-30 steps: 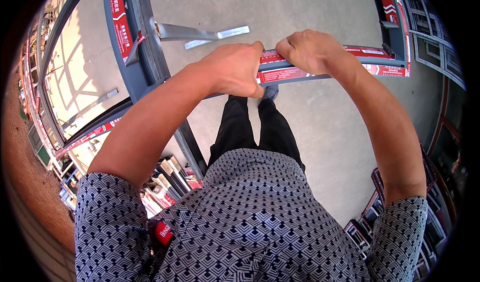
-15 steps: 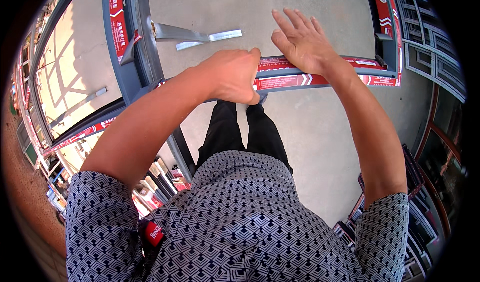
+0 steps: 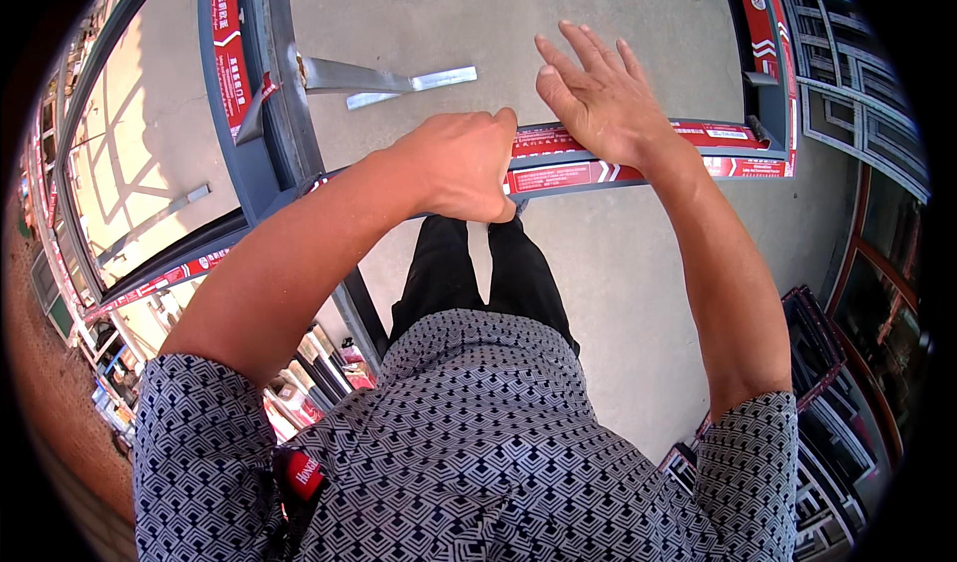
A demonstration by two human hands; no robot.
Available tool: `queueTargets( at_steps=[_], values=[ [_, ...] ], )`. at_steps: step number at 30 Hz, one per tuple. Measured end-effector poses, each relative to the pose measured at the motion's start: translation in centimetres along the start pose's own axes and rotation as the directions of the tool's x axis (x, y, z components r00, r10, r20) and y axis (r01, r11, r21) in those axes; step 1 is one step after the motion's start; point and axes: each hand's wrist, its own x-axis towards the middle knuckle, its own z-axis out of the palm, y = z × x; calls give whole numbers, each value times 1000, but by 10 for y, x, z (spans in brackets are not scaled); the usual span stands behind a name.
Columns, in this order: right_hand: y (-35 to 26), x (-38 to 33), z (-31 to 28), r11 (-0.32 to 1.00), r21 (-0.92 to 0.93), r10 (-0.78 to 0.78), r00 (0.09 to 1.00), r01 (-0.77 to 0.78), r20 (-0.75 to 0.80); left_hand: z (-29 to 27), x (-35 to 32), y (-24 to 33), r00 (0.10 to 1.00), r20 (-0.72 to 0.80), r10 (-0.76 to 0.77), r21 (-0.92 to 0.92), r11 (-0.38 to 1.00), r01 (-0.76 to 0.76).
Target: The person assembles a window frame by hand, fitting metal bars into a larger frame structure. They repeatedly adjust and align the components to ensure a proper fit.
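Released from its grip, the right hand (image 3: 598,99) now spreads flat, fingers wide, pressing on the grey frame bar (image 3: 638,163) to steady it; just beside it the left hand (image 3: 464,168) clenches that bar, above the concrete floor (image 3: 618,283).

free: bare grey concrete floor (image 3: 618,293) open inside the frame and past the near bar | blocked: grey metal frame bar with red film (image 3: 638,168) crossing ahead; grey upright bar (image 3: 284,104) at left; loose silver metal strips (image 3: 399,81) beyond; stacked dark frames (image 3: 847,432) lower right
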Motion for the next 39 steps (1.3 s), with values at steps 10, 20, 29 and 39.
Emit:
queueTargets(
  at_steps=[10,20,29,39],
  values=[
    [16,40,-100,990,-122,-113,921,72,-373,-15,-1,4,998,28,-64,-18,998,65],
    [39,9,-6,995,-76,48,983,-62,-175,-13,1,10,997,38,-61,-1,998,61],
    [34,13,-73,991,-131,-58,904,2,-423,-14,-1,16,997,14,-78,-8,997,78],
    [63,-14,-26,994,44,101,992,-98,-74,-20,1,20,993,1,-119,-38,992,119]
  ],
)
